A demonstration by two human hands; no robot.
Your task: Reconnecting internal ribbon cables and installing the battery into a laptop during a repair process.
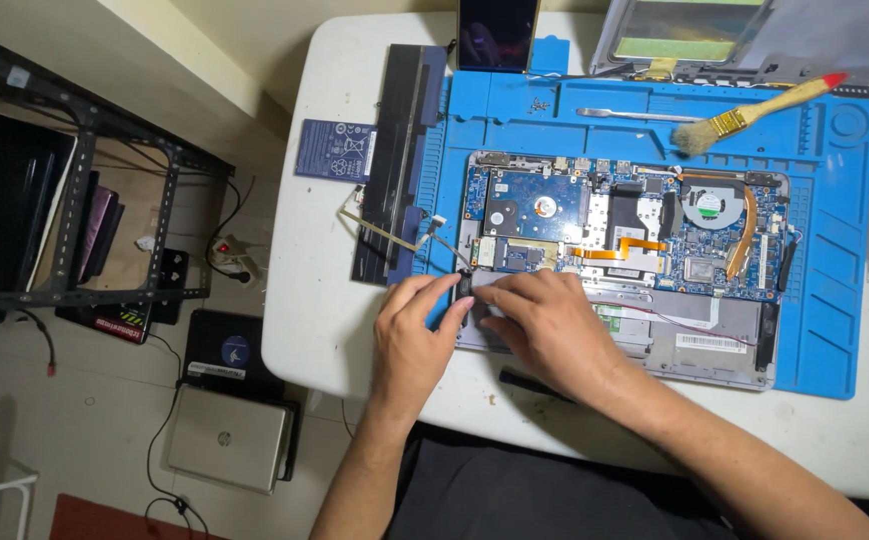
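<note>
A white table fills most of the view, and on it lies a blue work mat that carries an opened laptop chassis, its blue circuit board and fan bared. At about ten o'clock from the chassis, a long black battery pack lies across the mat's left edge. At one o'clock from the chassis lies a wooden brush with a red-tipped handle, and beside it at twelve o'clock a thin metal pry tool.

Both hands meet at the chassis's eight o'clock corner. The left hand has thumb and forefinger pressed together, pinching a small black part just at the edge of the case. The right hand lies curled over the palm-rest area, fingers bent down onto the grey surface; whether it grips anything under them cannot be told.

The small black part looks light and stiff, likely plastic, with thin wires running off toward eleven o'clock, so it seems fragile at the lead end. The safest hold would be on its solid body, by the sides, never by the wires. The board beside it looks easily scratched and should be spared any sideways slip.
</note>
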